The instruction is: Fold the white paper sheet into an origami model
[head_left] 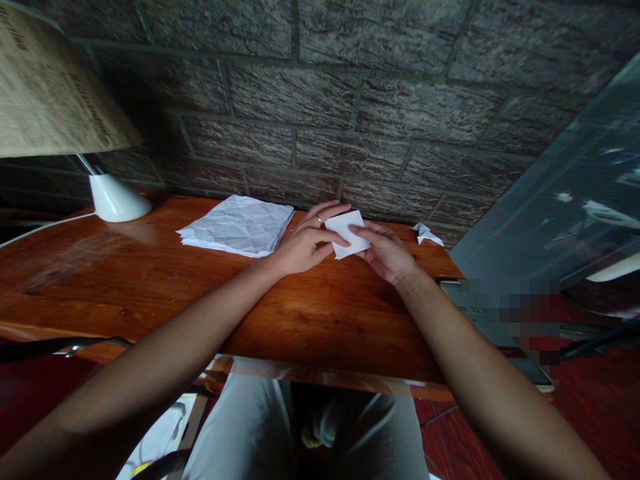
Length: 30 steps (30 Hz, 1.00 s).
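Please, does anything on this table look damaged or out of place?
The stack of white paper sheets on the left looks odd: creases cross its top sheet and its edges are uneven. A small, bent piece of white paper lies apart, near the far right corner of the brown wooden table.

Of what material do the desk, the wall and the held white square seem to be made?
Desk: wood, probably varnished; brown grain and soft sheen show. Wall: stone or textured brick, matte, with rough blocks and joints. White square: likely folded paper, matte; its lower edge looks layered.
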{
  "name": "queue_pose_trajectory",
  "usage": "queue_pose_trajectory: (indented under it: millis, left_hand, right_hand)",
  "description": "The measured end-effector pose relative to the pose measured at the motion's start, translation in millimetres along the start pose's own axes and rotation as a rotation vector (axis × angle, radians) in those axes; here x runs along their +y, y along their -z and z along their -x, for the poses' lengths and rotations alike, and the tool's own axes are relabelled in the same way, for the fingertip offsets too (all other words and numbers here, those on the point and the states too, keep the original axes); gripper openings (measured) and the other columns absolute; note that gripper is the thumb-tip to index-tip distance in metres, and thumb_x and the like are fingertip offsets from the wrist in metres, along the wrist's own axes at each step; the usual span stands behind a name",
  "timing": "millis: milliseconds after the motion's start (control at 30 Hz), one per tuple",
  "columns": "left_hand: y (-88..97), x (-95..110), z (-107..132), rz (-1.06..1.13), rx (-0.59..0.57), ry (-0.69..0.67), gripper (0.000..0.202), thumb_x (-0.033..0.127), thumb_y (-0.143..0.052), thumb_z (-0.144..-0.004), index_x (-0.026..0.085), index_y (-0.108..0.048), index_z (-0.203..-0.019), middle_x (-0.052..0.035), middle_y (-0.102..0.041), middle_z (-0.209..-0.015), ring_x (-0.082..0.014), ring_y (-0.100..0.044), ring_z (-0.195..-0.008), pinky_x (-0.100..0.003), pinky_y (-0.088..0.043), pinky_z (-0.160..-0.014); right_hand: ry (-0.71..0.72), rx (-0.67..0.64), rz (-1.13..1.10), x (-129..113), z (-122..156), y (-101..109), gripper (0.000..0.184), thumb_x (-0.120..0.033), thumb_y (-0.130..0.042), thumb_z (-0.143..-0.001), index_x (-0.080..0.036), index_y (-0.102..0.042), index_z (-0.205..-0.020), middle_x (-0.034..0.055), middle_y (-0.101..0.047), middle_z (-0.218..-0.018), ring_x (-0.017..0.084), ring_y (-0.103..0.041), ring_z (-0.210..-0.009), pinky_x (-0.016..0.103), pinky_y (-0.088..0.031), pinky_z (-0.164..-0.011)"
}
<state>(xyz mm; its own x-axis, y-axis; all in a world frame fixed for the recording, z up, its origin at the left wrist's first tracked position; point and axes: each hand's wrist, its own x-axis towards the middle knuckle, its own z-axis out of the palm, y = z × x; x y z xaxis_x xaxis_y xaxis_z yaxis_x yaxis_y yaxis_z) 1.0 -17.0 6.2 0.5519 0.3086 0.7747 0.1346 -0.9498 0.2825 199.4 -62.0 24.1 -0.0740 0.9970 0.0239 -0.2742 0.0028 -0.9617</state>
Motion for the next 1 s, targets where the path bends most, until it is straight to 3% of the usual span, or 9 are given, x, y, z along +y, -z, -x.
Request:
queue_pose_trajectory:
  millis: [133,200,267,367,467,567,667,833,1000]
  left_hand:
    - [-7.3,1,1,0.258,0.011,0.180,0.044,0.008,-0.059,-0.086,0.026,-0.066,-0.125,-0.0118,-0.045,-0.159,-0.0269,-0.054,-0.138,-0.049,-0.045,-0.113]
    - [-11.3,0,2,0.494,0.019,0.313,0.048,0.010,-0.054,-0.087,0.025,-0.057,-0.133,-0.0130,-0.061,-0.143,-0.0233,-0.069,-0.116,-0.046,-0.055,-0.100]
    - [-13.9,-1,2,0.701,0.022,0.434,0.048,0.014,-0.054,-0.087,0.024,-0.051,-0.133,-0.0095,-0.072,-0.118,-0.0202,-0.074,-0.095,-0.044,-0.059,-0.091]
    - [-14.1,1,0,0.854,0.097,0.574,0.049,0.019,-0.063,-0.081,0.023,-0.052,-0.128,-0.0040,-0.074,-0.101,-0.0202,-0.074,-0.091,-0.044,-0.059,-0.091]
    - [-11.7,5,-3,0.898,0.198,0.688,0.048,0.026,-0.071,-0.079,0.023,-0.055,-0.124,-0.0021,-0.073,-0.097,-0.0209,-0.072,-0.094,-0.043,-0.058,-0.092]
    - [-10.7,7,-4,0.892,0.198,0.749,0.051,0.030,-0.080,-0.076,0.021,-0.057,-0.121,-0.0026,-0.073,-0.095,-0.0203,-0.072,-0.091,-0.042,-0.058,-0.090]
    - [-11.6,6,-4,0.875,0.199,0.775,0.052,0.030,-0.085,-0.071,0.019,-0.059,-0.115,-0.0037,-0.075,-0.096,-0.0192,-0.072,-0.089,-0.037,-0.058,-0.084]
    - [-11.6,0,-4,0.817,0.306,0.803,0.051,0.038,-0.086,-0.071,0.018,-0.059,-0.109,-0.0013,-0.075,-0.082,-0.0158,-0.069,-0.071,-0.029,-0.055,-0.069]
    - [-8.8,0,-4,0.810,0.284,0.784,0.045,0.037,-0.090,-0.065,0.015,-0.066,-0.096,-0.0046,-0.078,-0.087,-0.0165,-0.070,-0.073,-0.029,-0.054,-0.072]
  right_hand:
    - [0.043,0.032,0.015,0,-2,2,0.037,-0.038,-0.091,-0.062,-0.021,-0.077,-0.092,0.0033,-0.079,-0.095,0.016,-0.069,-0.085,0.029,-0.056,-0.081]
    - [0.064,0.078,0.026,-1,-3,3,0.039,-0.040,-0.091,-0.062,-0.021,-0.076,-0.093,0.0044,-0.079,-0.098,0.017,-0.070,-0.087,0.031,-0.057,-0.082]
    - [0.081,0.115,0.042,0,-3,4,0.041,-0.042,-0.091,-0.061,-0.020,-0.076,-0.093,0.0051,-0.079,-0.098,0.019,-0.071,-0.088,0.033,-0.057,-0.082]
    - [0.116,0.128,0.057,2,-3,2,0.044,-0.045,-0.092,-0.059,-0.021,-0.076,-0.092,0.0047,-0.079,-0.095,0.020,-0.071,-0.088,0.034,-0.056,-0.082]
    - [0.138,0.112,0.062,5,-2,-2,0.045,-0.044,-0.092,-0.058,-0.022,-0.076,-0.093,0.0036,-0.079,-0.096,0.020,-0.071,-0.089,0.034,-0.054,-0.083]
    - [0.147,0.107,0.060,7,-1,-4,0.043,-0.041,-0.091,-0.059,-0.023,-0.076,-0.095,0.0024,-0.079,-0.099,0.019,-0.071,-0.089,0.034,-0.054,-0.084]
    - [0.150,0.113,0.057,7,-1,-4,0.044,-0.037,-0.091,-0.059,-0.024,-0.075,-0.097,0.0014,-0.079,-0.098,0.018,-0.071,-0.088,0.034,-0.054,-0.085]
    - [0.113,0.017,0.123,9,-1,-3,0.044,-0.040,-0.092,-0.058,-0.022,-0.078,-0.094,0.0037,-0.080,-0.097,0.019,-0.072,-0.088,0.035,-0.054,-0.086]
    - [0.071,0.023,0.175,13,0,-4,0.038,-0.042,-0.092,-0.056,-0.020,-0.080,-0.085,0.0049,-0.080,-0.092,0.018,-0.070,-0.082,0.034,-0.054,-0.081]
